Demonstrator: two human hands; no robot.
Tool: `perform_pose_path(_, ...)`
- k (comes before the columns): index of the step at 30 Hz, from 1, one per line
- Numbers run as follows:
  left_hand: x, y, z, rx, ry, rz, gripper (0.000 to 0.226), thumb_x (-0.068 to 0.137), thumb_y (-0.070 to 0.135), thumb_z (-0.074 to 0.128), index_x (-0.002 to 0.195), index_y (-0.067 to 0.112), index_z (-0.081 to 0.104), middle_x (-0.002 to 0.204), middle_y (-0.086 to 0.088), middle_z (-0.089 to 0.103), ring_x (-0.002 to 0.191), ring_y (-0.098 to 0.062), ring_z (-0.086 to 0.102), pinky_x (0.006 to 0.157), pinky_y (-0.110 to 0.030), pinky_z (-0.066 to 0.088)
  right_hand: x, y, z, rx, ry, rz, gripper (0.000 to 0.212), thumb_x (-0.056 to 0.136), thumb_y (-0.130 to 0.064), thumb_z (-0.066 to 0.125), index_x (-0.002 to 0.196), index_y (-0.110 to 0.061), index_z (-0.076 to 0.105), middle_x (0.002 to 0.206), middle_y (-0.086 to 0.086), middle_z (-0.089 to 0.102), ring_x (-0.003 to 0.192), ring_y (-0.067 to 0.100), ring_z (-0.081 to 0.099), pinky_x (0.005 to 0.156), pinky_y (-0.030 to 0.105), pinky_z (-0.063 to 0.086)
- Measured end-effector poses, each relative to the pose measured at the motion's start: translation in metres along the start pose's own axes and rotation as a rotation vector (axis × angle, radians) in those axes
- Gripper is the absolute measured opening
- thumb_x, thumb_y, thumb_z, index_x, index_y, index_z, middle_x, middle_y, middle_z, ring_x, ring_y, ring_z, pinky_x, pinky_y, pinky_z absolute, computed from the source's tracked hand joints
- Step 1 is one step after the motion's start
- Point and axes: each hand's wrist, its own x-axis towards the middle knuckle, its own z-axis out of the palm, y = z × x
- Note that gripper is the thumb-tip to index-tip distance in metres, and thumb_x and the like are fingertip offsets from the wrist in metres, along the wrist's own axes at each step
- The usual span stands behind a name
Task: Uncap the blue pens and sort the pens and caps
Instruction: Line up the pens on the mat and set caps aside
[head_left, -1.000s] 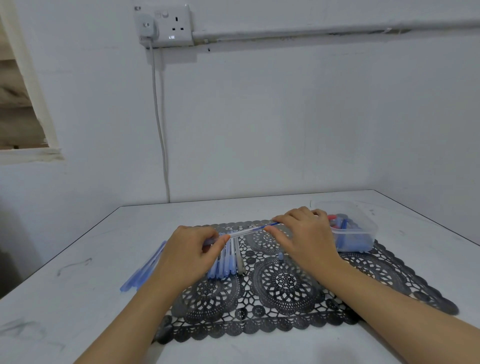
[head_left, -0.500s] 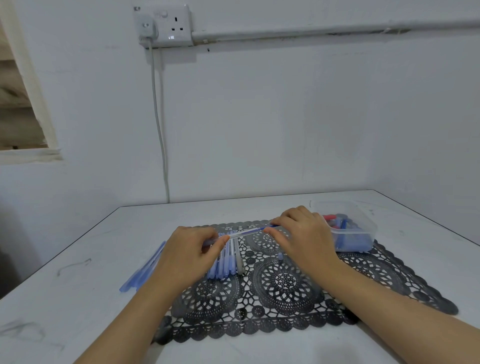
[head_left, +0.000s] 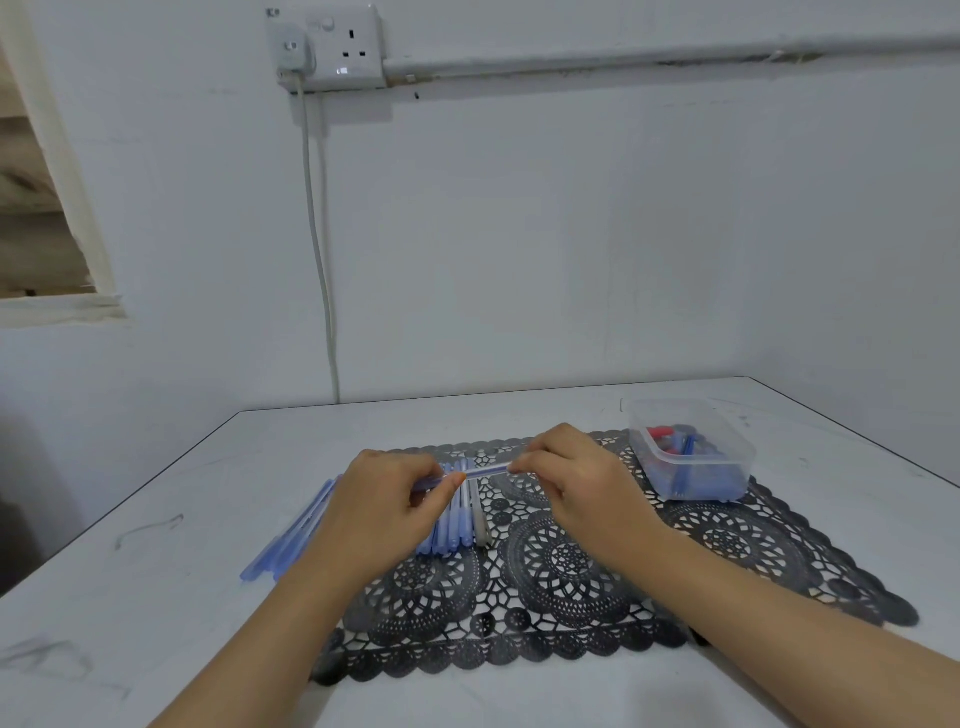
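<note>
- Mat (head_left: 571, 582): on the table (head_left: 156, 597).
- Tub (head_left: 649, 462): on the mat, 2 o'clock corner.
- Row of pens (head_left: 449, 525): on the mat, 10 o'clock.
- Single pen (head_left: 485, 470): crosswise above the row.
- Loose pens (head_left: 291, 535): off the mat, 9 o'clock.

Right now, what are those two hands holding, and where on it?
One blue pen, held between them: the left hand pinches its left end, the right hand grips its right end.

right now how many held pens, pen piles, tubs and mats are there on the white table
blue pen gripped by left hand and right hand: 1
piles of blue pens lying flat: 2
clear plastic tub: 1
black lace mat: 1
total: 5
</note>
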Motion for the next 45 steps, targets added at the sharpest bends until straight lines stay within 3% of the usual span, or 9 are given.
perform_pose_path(7,-0.001,0.002,0.002,0.022,0.009,0.000,0.060,0.080,0.065,0.027,0.061,0.018,0.060,0.049,0.006,0.052,0.052,-0.006,0.047,0.058,-0.009,0.023,0.001,-0.007,-0.001,0.087,-0.050,0.045,0.042,0.058,0.024,0.062,0.086,-0.006,0.072,0.085,0.007,0.064,0.076,0.020,0.063,0.070,0.023,0.049)
perform_pose_path(13,-0.001,0.002,0.000,0.038,0.002,-0.006,0.056,0.082,0.063,0.031,0.058,0.019,0.055,0.044,0.006,0.045,0.047,-0.009,0.044,0.053,-0.012,0.022,0.004,-0.007,-0.001,0.219,-0.009,0.223,0.042,0.068,0.021,0.058,0.086,-0.013,0.074,0.088,0.002,0.066,0.076,0.005,0.057,0.074,0.000,0.038)
perform_pose_path(17,-0.001,0.003,0.000,0.052,-0.012,-0.014,0.047,0.085,0.055,0.043,0.056,0.020,0.053,0.042,0.008,0.041,0.044,-0.007,0.042,0.051,-0.011,0.022,0.010,0.001,-0.011,0.338,0.067,0.445,0.041,0.078,0.017,0.051,0.083,-0.016,0.074,0.086,-0.004,0.067,0.078,0.007,0.063,0.072,0.019,0.051)
perform_pose_path(19,-0.001,0.004,-0.002,0.048,-0.017,-0.019,0.045,0.088,0.052,0.048,0.052,0.024,0.047,0.041,0.008,0.037,0.043,-0.008,0.042,0.049,-0.012,0.024,0.012,0.007,-0.017,0.370,0.071,0.555,0.045,0.078,0.017,0.047,0.081,-0.019,0.073,0.082,-0.007,0.066,0.076,0.001,0.063,0.069,0.014,0.051)
perform_pose_path(27,-0.001,0.001,-0.001,0.063,-0.033,-0.027,0.048,0.087,0.052,0.047,0.053,0.018,0.048,0.042,0.005,0.039,0.042,-0.009,0.040,0.046,-0.014,0.022,0.010,0.023,-0.022,0.231,-0.576,0.675,0.020,0.085,-0.014,0.062,0.100,-0.021,0.072,0.087,-0.006,0.069,0.074,-0.002,0.058,0.057,-0.001,0.037)
perform_pose_path(33,-0.001,-0.001,0.000,0.060,-0.026,-0.028,0.048,0.089,0.049,0.050,0.052,0.018,0.044,0.042,0.003,0.037,0.042,-0.011,0.038,0.047,-0.015,0.021,0.004,0.020,-0.012,0.123,-0.738,0.628,0.018,0.084,-0.028,0.066,0.098,-0.020,0.073,0.080,-0.008,0.067,0.065,-0.003,0.052,0.059,0.008,0.035)
perform_pose_path(36,-0.001,-0.002,0.001,0.054,-0.028,-0.028,0.049,0.085,0.055,0.043,0.053,0.018,0.045,0.042,0.003,0.038,0.042,-0.011,0.039,0.047,-0.015,0.024,0.004,0.021,-0.011,0.124,-0.713,0.637,0.015,0.084,-0.022,0.067,0.097,-0.018,0.074,0.091,-0.004,0.071,0.067,-0.003,0.053,0.062,0.006,0.037)
perform_pose_path(40,-0.002,-0.004,0.002,0.032,-0.018,-0.019,0.054,0.082,0.061,0.034,0.052,0.017,0.044,0.042,0.002,0.036,0.042,-0.013,0.038,0.047,-0.016,0.028,0.007,0.020,-0.010,0.271,-0.522,0.756,0.013,0.082,-0.014,0.068,0.092,-0.018,0.074,0.080,-0.006,0.070,0.065,-0.007,0.057,0.057,0.000,0.040)
perform_pose_path(45,-0.002,-0.004,0.003,0.040,-0.010,-0.014,0.056,0.081,0.062,0.031,0.053,0.016,0.047,0.042,0.002,0.037,0.042,-0.012,0.038,0.046,-0.016,0.023,0.009,0.012,-0.015,0.660,-0.241,0.898,0.017,0.081,-0.009,0.070,0.085,-0.025,0.071,0.072,0.003,0.071,0.064,0.010,0.064,0.069,0.024,0.056)
